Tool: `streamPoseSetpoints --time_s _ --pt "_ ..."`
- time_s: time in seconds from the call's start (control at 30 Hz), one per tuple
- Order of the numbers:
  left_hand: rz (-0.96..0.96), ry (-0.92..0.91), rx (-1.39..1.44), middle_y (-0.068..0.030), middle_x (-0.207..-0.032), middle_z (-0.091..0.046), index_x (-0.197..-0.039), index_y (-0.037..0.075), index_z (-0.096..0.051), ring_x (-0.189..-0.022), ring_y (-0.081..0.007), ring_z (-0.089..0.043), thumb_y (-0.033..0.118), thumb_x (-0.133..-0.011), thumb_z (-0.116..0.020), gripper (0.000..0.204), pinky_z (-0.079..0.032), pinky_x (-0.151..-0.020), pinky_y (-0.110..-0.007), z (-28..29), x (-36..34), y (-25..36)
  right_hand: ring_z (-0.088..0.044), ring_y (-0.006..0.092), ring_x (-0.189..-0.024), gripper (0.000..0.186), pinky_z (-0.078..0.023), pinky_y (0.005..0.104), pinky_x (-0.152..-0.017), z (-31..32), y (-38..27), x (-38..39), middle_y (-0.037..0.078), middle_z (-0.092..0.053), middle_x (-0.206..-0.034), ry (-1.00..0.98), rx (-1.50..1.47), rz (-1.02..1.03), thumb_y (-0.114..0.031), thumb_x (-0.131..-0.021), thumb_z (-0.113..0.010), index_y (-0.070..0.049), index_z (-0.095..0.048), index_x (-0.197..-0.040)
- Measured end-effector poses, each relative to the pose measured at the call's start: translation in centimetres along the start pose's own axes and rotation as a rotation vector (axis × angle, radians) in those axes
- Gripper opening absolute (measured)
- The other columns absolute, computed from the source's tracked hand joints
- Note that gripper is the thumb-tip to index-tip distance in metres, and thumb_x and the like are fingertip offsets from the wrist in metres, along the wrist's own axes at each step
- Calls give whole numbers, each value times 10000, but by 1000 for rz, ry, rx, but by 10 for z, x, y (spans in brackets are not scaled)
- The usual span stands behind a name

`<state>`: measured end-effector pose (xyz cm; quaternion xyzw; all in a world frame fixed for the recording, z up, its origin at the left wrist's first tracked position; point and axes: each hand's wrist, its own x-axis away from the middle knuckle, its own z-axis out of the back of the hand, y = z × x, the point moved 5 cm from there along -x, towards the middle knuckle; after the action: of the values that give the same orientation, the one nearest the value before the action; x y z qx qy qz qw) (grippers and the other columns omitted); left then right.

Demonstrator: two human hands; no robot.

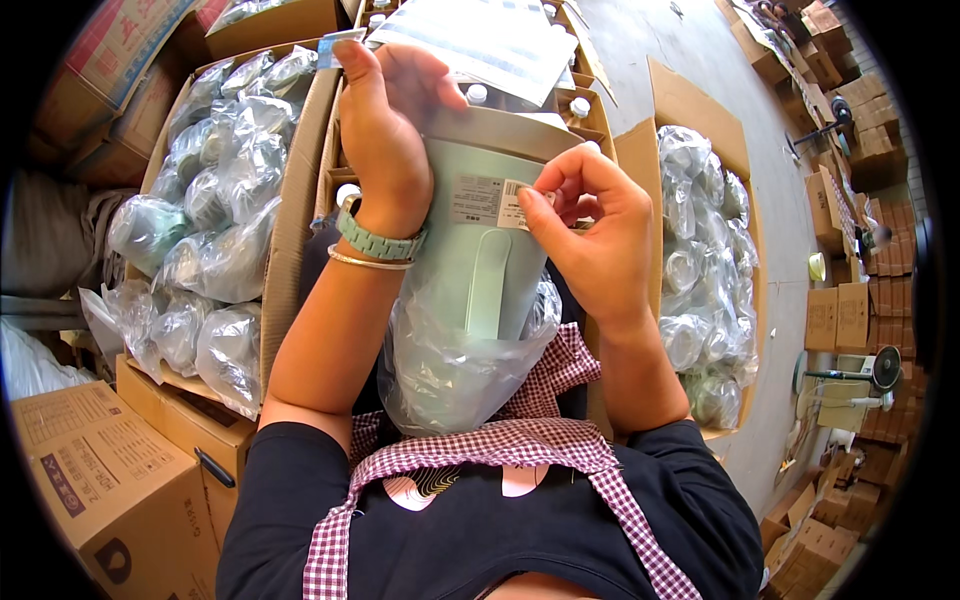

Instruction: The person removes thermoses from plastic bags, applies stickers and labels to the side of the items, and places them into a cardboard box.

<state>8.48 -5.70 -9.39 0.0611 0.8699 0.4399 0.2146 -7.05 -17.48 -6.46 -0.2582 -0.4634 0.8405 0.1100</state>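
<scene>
A pale green jug (450,265) with a long handle (487,285) lies on my lap, its lower part inside a clear plastic bag (440,375). Its upper end has a wide grey-beige band (500,132). My right hand (595,220) pinches the edge of a small white barcode sticker (513,205), beside a grey printed label (476,200) on the jug's side. Along the jug's left side, my left hand (385,135) leans against it by the wrist and palm, thumb and fingers apart. A green watch (380,240) and a bangle circle that wrist.
Left stands an open carton (290,230) of bagged items; another carton (750,290) of them stands right. Ahead, white-capped bottles (477,94) fill a divided box, with paper sheets (480,40) on top. Closed cartons (110,470) sit lower left. A fan (886,368) stands far right.
</scene>
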Motion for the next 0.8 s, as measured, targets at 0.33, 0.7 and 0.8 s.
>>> streamPoseSetpoints --time_s 0.33,0.7,0.8 --pt "-15 -54 33 -90 -715 -621 -895 32 -581 -708 -192 -593 617 -1058 -237 698 -467 -739 -305 -4 0 2 -532 237 -898 790 -425 383 -816 24 0 -9 68 -513 -935 94 294 129 -233 -629 -915 -98 -475 -1271" --pt "-22 -85 133 -92 -680 -609 -894 22 -582 -670 -204 -609 663 -1036 -238 741 -492 -706 -302 -8 4 8 -622 252 -814 328 -451 408 -809 -12 7 -32 65 -634 -852 215 34 429 -255 -709 -858 -79 -700 -936" --pt "-47 -61 70 -92 -705 -616 -911 22 -582 -688 -202 -606 672 -1031 -230 749 -489 -739 -314 -4 5 11 -661 237 -958 203 -488 375 -891 -9 33 -28 122 -693 -1014 161 -197 341 -67 -838 -749 -41 -683 -1029"
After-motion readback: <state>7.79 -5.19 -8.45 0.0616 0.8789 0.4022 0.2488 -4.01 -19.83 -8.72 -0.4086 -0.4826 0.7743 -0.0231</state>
